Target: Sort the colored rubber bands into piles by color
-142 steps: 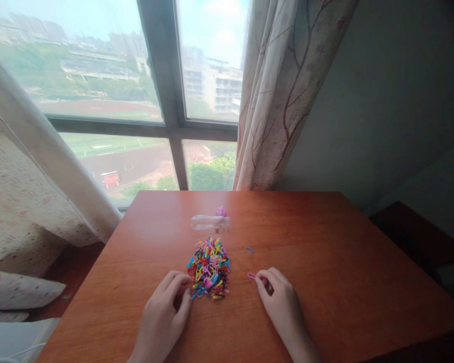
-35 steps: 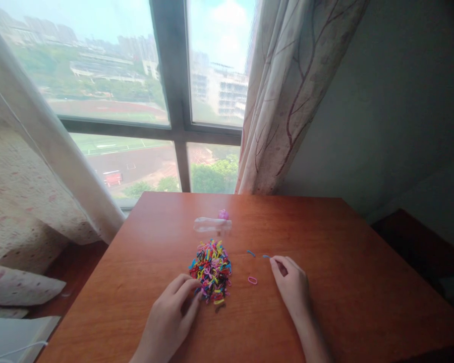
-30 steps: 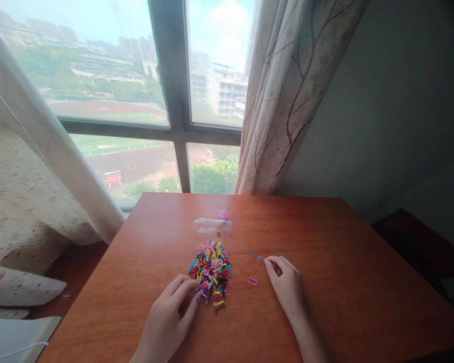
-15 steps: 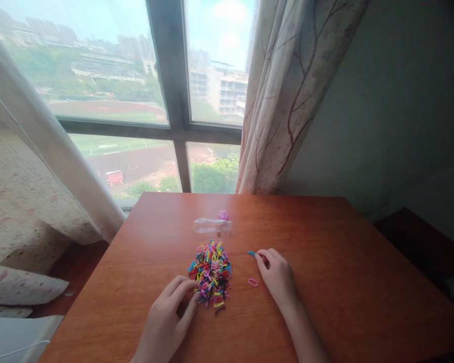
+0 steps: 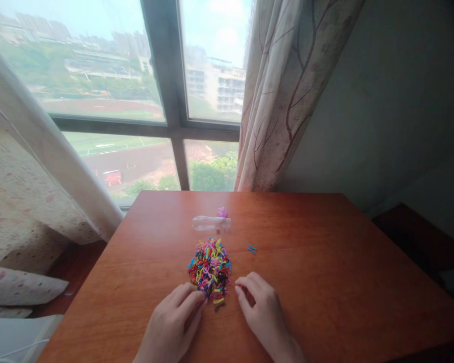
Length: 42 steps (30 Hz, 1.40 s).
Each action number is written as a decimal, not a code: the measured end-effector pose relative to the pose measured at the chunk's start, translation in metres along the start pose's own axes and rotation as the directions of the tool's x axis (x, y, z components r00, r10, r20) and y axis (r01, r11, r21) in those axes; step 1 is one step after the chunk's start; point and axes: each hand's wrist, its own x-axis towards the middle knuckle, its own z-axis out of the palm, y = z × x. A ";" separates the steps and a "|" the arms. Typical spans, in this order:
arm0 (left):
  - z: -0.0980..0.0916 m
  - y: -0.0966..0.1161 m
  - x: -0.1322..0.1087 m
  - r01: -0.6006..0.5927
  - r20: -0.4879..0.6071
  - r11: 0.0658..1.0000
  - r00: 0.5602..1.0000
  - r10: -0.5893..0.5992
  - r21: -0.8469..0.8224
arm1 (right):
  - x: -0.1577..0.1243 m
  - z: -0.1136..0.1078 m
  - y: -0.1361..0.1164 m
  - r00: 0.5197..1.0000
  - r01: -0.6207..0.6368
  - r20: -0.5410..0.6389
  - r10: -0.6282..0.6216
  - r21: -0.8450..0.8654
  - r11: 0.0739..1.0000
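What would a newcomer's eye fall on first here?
Probably the heap of colourful bands on the brown table, with the left hand at its near edge and the right hand to its right. Beyond the heap lies a clear container, and past the table stands a bright window.

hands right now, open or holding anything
Left hand: curled at the loop pile, hold unclear.
Right hand: curled beside the loop pile, hold unclear.

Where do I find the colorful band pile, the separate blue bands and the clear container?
Colorful band pile [image 5: 211, 270]: head view, middle of the heap.
Separate blue bands [image 5: 251, 248]: head view, their middle.
Clear container [image 5: 208, 223]: head view, middle of its side.
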 end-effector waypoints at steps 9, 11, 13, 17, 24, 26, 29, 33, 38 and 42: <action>0.013 0.017 -0.002 -0.025 0.044 0.999 0.999 0.023 0.036 | -0.014 0.012 -0.025 0.990 -0.034 0.137 0.042 -0.066 0.997; 0.017 0.020 -0.001 -0.015 0.032 0.998 0.999 0.013 0.058 | -0.014 0.013 -0.024 0.992 -0.033 0.120 0.041 -0.069 0.997; 0.018 0.022 -0.001 -0.008 0.017 0.997 1.000 0.007 0.070 | -0.014 0.014 -0.024 0.994 -0.035 0.102 0.042 -0.068 0.997; 0.017 0.022 0.001 -0.006 -0.008 0.998 1.000 0.006 0.064 | -0.013 0.015 -0.026 0.994 -0.053 0.086 0.061 -0.092 0.994; 0.017 0.023 0.001 0.004 0.031 1.000 1.000 -0.005 0.025 | -0.013 0.015 -0.027 0.997 -0.039 0.064 0.046 -0.100 0.994; 0.017 0.022 0.001 0.009 0.047 1.000 0.999 -0.010 0.018 | -0.013 0.015 -0.027 0.997 -0.035 0.061 0.041 -0.102 0.994; 0.017 0.021 0.000 0.023 0.056 1.000 0.998 -0.023 0.006 | -0.013 0.015 -0.028 0.997 -0.044 0.057 0.049 -0.099 0.994; 0.017 0.020 0.000 0.048 0.067 0.999 0.997 -0.047 -0.014 | -0.012 0.015 -0.030 0.996 -0.058 0.062 0.064 -0.096 0.994; 0.017 0.019 0.000 0.064 0.058 0.998 0.996 -0.063 -0.021 | -0.011 0.017 -0.032 0.996 -0.078 0.039 0.083 -0.112 0.991; 0.017 0.019 0.002 0.062 0.053 0.998 0.997 -0.061 -0.018 | -0.011 0.019 -0.034 0.996 -0.083 0.009 0.084 -0.117 0.990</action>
